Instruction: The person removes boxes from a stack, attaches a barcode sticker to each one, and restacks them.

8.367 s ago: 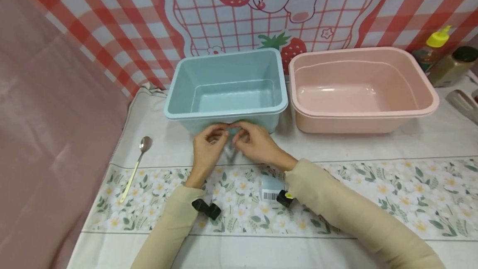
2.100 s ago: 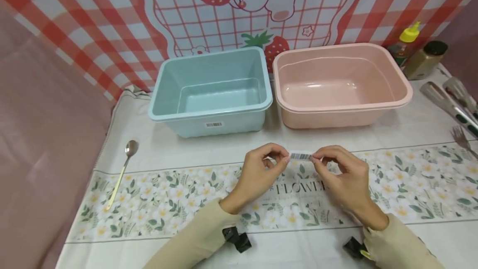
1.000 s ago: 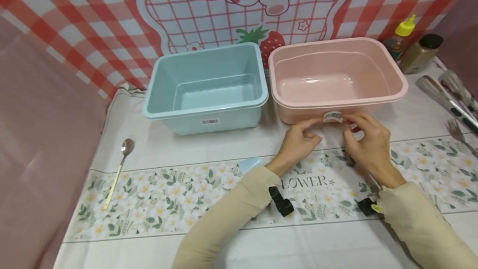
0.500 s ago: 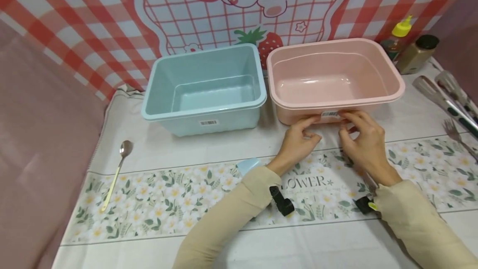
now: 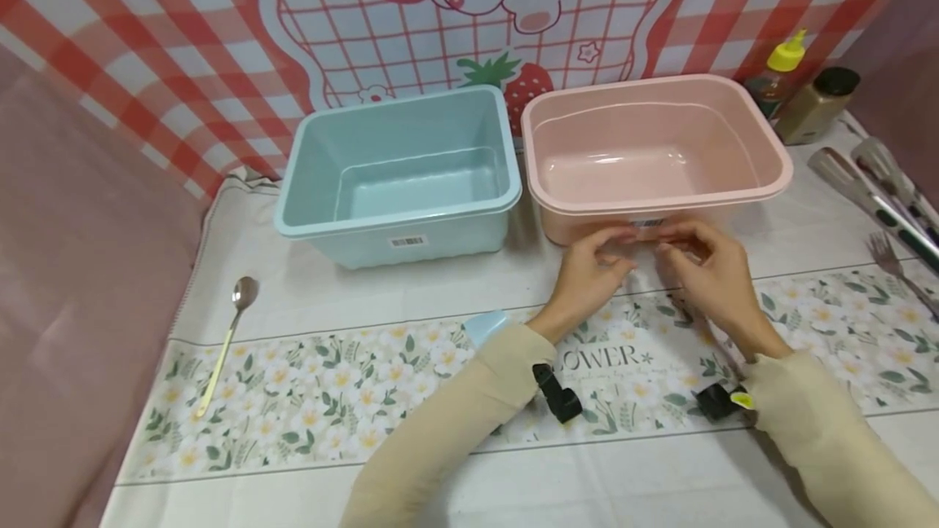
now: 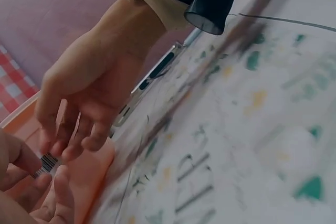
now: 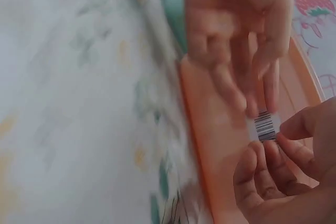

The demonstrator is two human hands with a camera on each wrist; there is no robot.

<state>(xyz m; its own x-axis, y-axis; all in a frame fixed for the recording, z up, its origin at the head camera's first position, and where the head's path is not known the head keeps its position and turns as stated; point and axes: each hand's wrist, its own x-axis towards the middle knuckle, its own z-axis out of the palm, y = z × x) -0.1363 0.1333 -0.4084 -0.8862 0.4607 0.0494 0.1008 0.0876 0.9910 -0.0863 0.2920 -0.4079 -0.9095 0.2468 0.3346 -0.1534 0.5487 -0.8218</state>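
Note:
A small white barcode sticker lies on the front wall of the pink basin, just under the rim. My left hand touches the sticker's left end with its fingertips. At the other end, the fingertips of my right hand press along the edge; the right wrist view shows both hands' fingers on the label. Beside the pink basin stands a light blue basin with a similar barcode sticker on its front. A pale blue sheet lies partly hidden under the left sleeve.
A spoon with a pale yellow handle lies at the left. At the right are metal tongs, a fork, a yellow-capped bottle and a dark-lidded jar. A red checked cloth hangs behind.
Both hands have carried the barcode sticker from over the table to the pink basin's front. It was bowed between the fingers one second ago and now lies flatter against the wall.

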